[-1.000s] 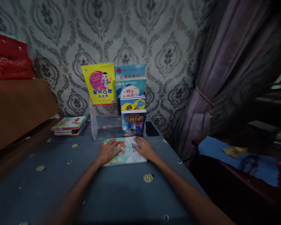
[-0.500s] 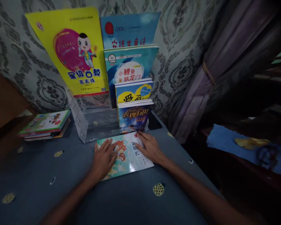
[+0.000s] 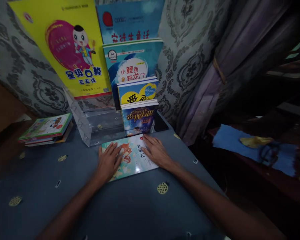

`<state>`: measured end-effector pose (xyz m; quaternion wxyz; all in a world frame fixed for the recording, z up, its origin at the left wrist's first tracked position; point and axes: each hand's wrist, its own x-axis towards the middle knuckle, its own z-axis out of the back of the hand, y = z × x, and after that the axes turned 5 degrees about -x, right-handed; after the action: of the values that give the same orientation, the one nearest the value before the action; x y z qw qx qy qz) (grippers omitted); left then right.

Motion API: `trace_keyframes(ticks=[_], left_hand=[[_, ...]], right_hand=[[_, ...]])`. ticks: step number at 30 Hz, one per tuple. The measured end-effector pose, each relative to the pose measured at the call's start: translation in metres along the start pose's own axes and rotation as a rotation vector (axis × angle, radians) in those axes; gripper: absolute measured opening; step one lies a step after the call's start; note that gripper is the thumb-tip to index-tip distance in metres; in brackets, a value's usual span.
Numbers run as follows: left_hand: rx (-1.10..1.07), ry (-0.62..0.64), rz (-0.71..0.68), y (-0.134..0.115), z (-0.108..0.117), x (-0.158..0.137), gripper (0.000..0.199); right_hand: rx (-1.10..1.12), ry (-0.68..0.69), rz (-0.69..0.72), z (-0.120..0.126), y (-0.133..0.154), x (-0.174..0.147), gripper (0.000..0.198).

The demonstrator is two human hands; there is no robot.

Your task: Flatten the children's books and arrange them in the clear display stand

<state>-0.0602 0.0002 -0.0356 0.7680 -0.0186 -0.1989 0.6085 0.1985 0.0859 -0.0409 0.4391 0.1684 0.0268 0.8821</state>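
A thin book [image 3: 132,160] with a pale green and white illustrated cover lies flat on the table, turned sideways. My left hand [image 3: 109,162] rests on its left part with the fingers stretched out. On the right end lies my right hand [image 3: 157,151], also flat with fingers extended. Just behind the book stands a clear stepped rack [image 3: 86,130]. Its right column holds a dark blue book [image 3: 140,118], a blue and yellow book [image 3: 137,91], a teal book [image 3: 135,63] and a taller blue book [image 3: 132,20]. At the rack's back left stands a large yellow book [image 3: 62,46].
A small stack of books [image 3: 46,128] lies left of the rack. A dark flat object [image 3: 161,123] sits by the rack's right side. Beyond the right table edge are a tied curtain [image 3: 202,96] and a blue cloth [image 3: 230,145]. Patterned wallpaper [image 3: 185,40] rises behind.
The view has shifted slightly, so the scene sits a little higher and further left. Both hands stay flat on the book, which has not visibly moved on the table.
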Motion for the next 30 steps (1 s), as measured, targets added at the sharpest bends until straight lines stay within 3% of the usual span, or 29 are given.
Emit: trace_keyframes(ticks=[14, 22, 25, 30], left_hand=[[0.187, 0.016, -0.019, -0.036, 0.023, -0.006, 0.032], [0.135, 0.093, -0.235, -0.101, -0.012, -0.050, 0.046], [0.154, 0.101, -0.241, -0.099, -0.011, -0.060, 0.047], [0.209, 0.088, -0.239, -0.075, 0.009, -0.078, 0.045]], right_hand=[[-0.047, 0.037, 0.172, -0.006, 0.013, -0.056, 0.061], [-0.042, 0.041, 0.152, -0.012, 0.013, -0.054, 0.059], [-0.038, 0.029, 0.163, -0.013, 0.012, -0.055, 0.060], [-0.056, 0.033, 0.158, -0.013, 0.012, -0.055, 0.060]])
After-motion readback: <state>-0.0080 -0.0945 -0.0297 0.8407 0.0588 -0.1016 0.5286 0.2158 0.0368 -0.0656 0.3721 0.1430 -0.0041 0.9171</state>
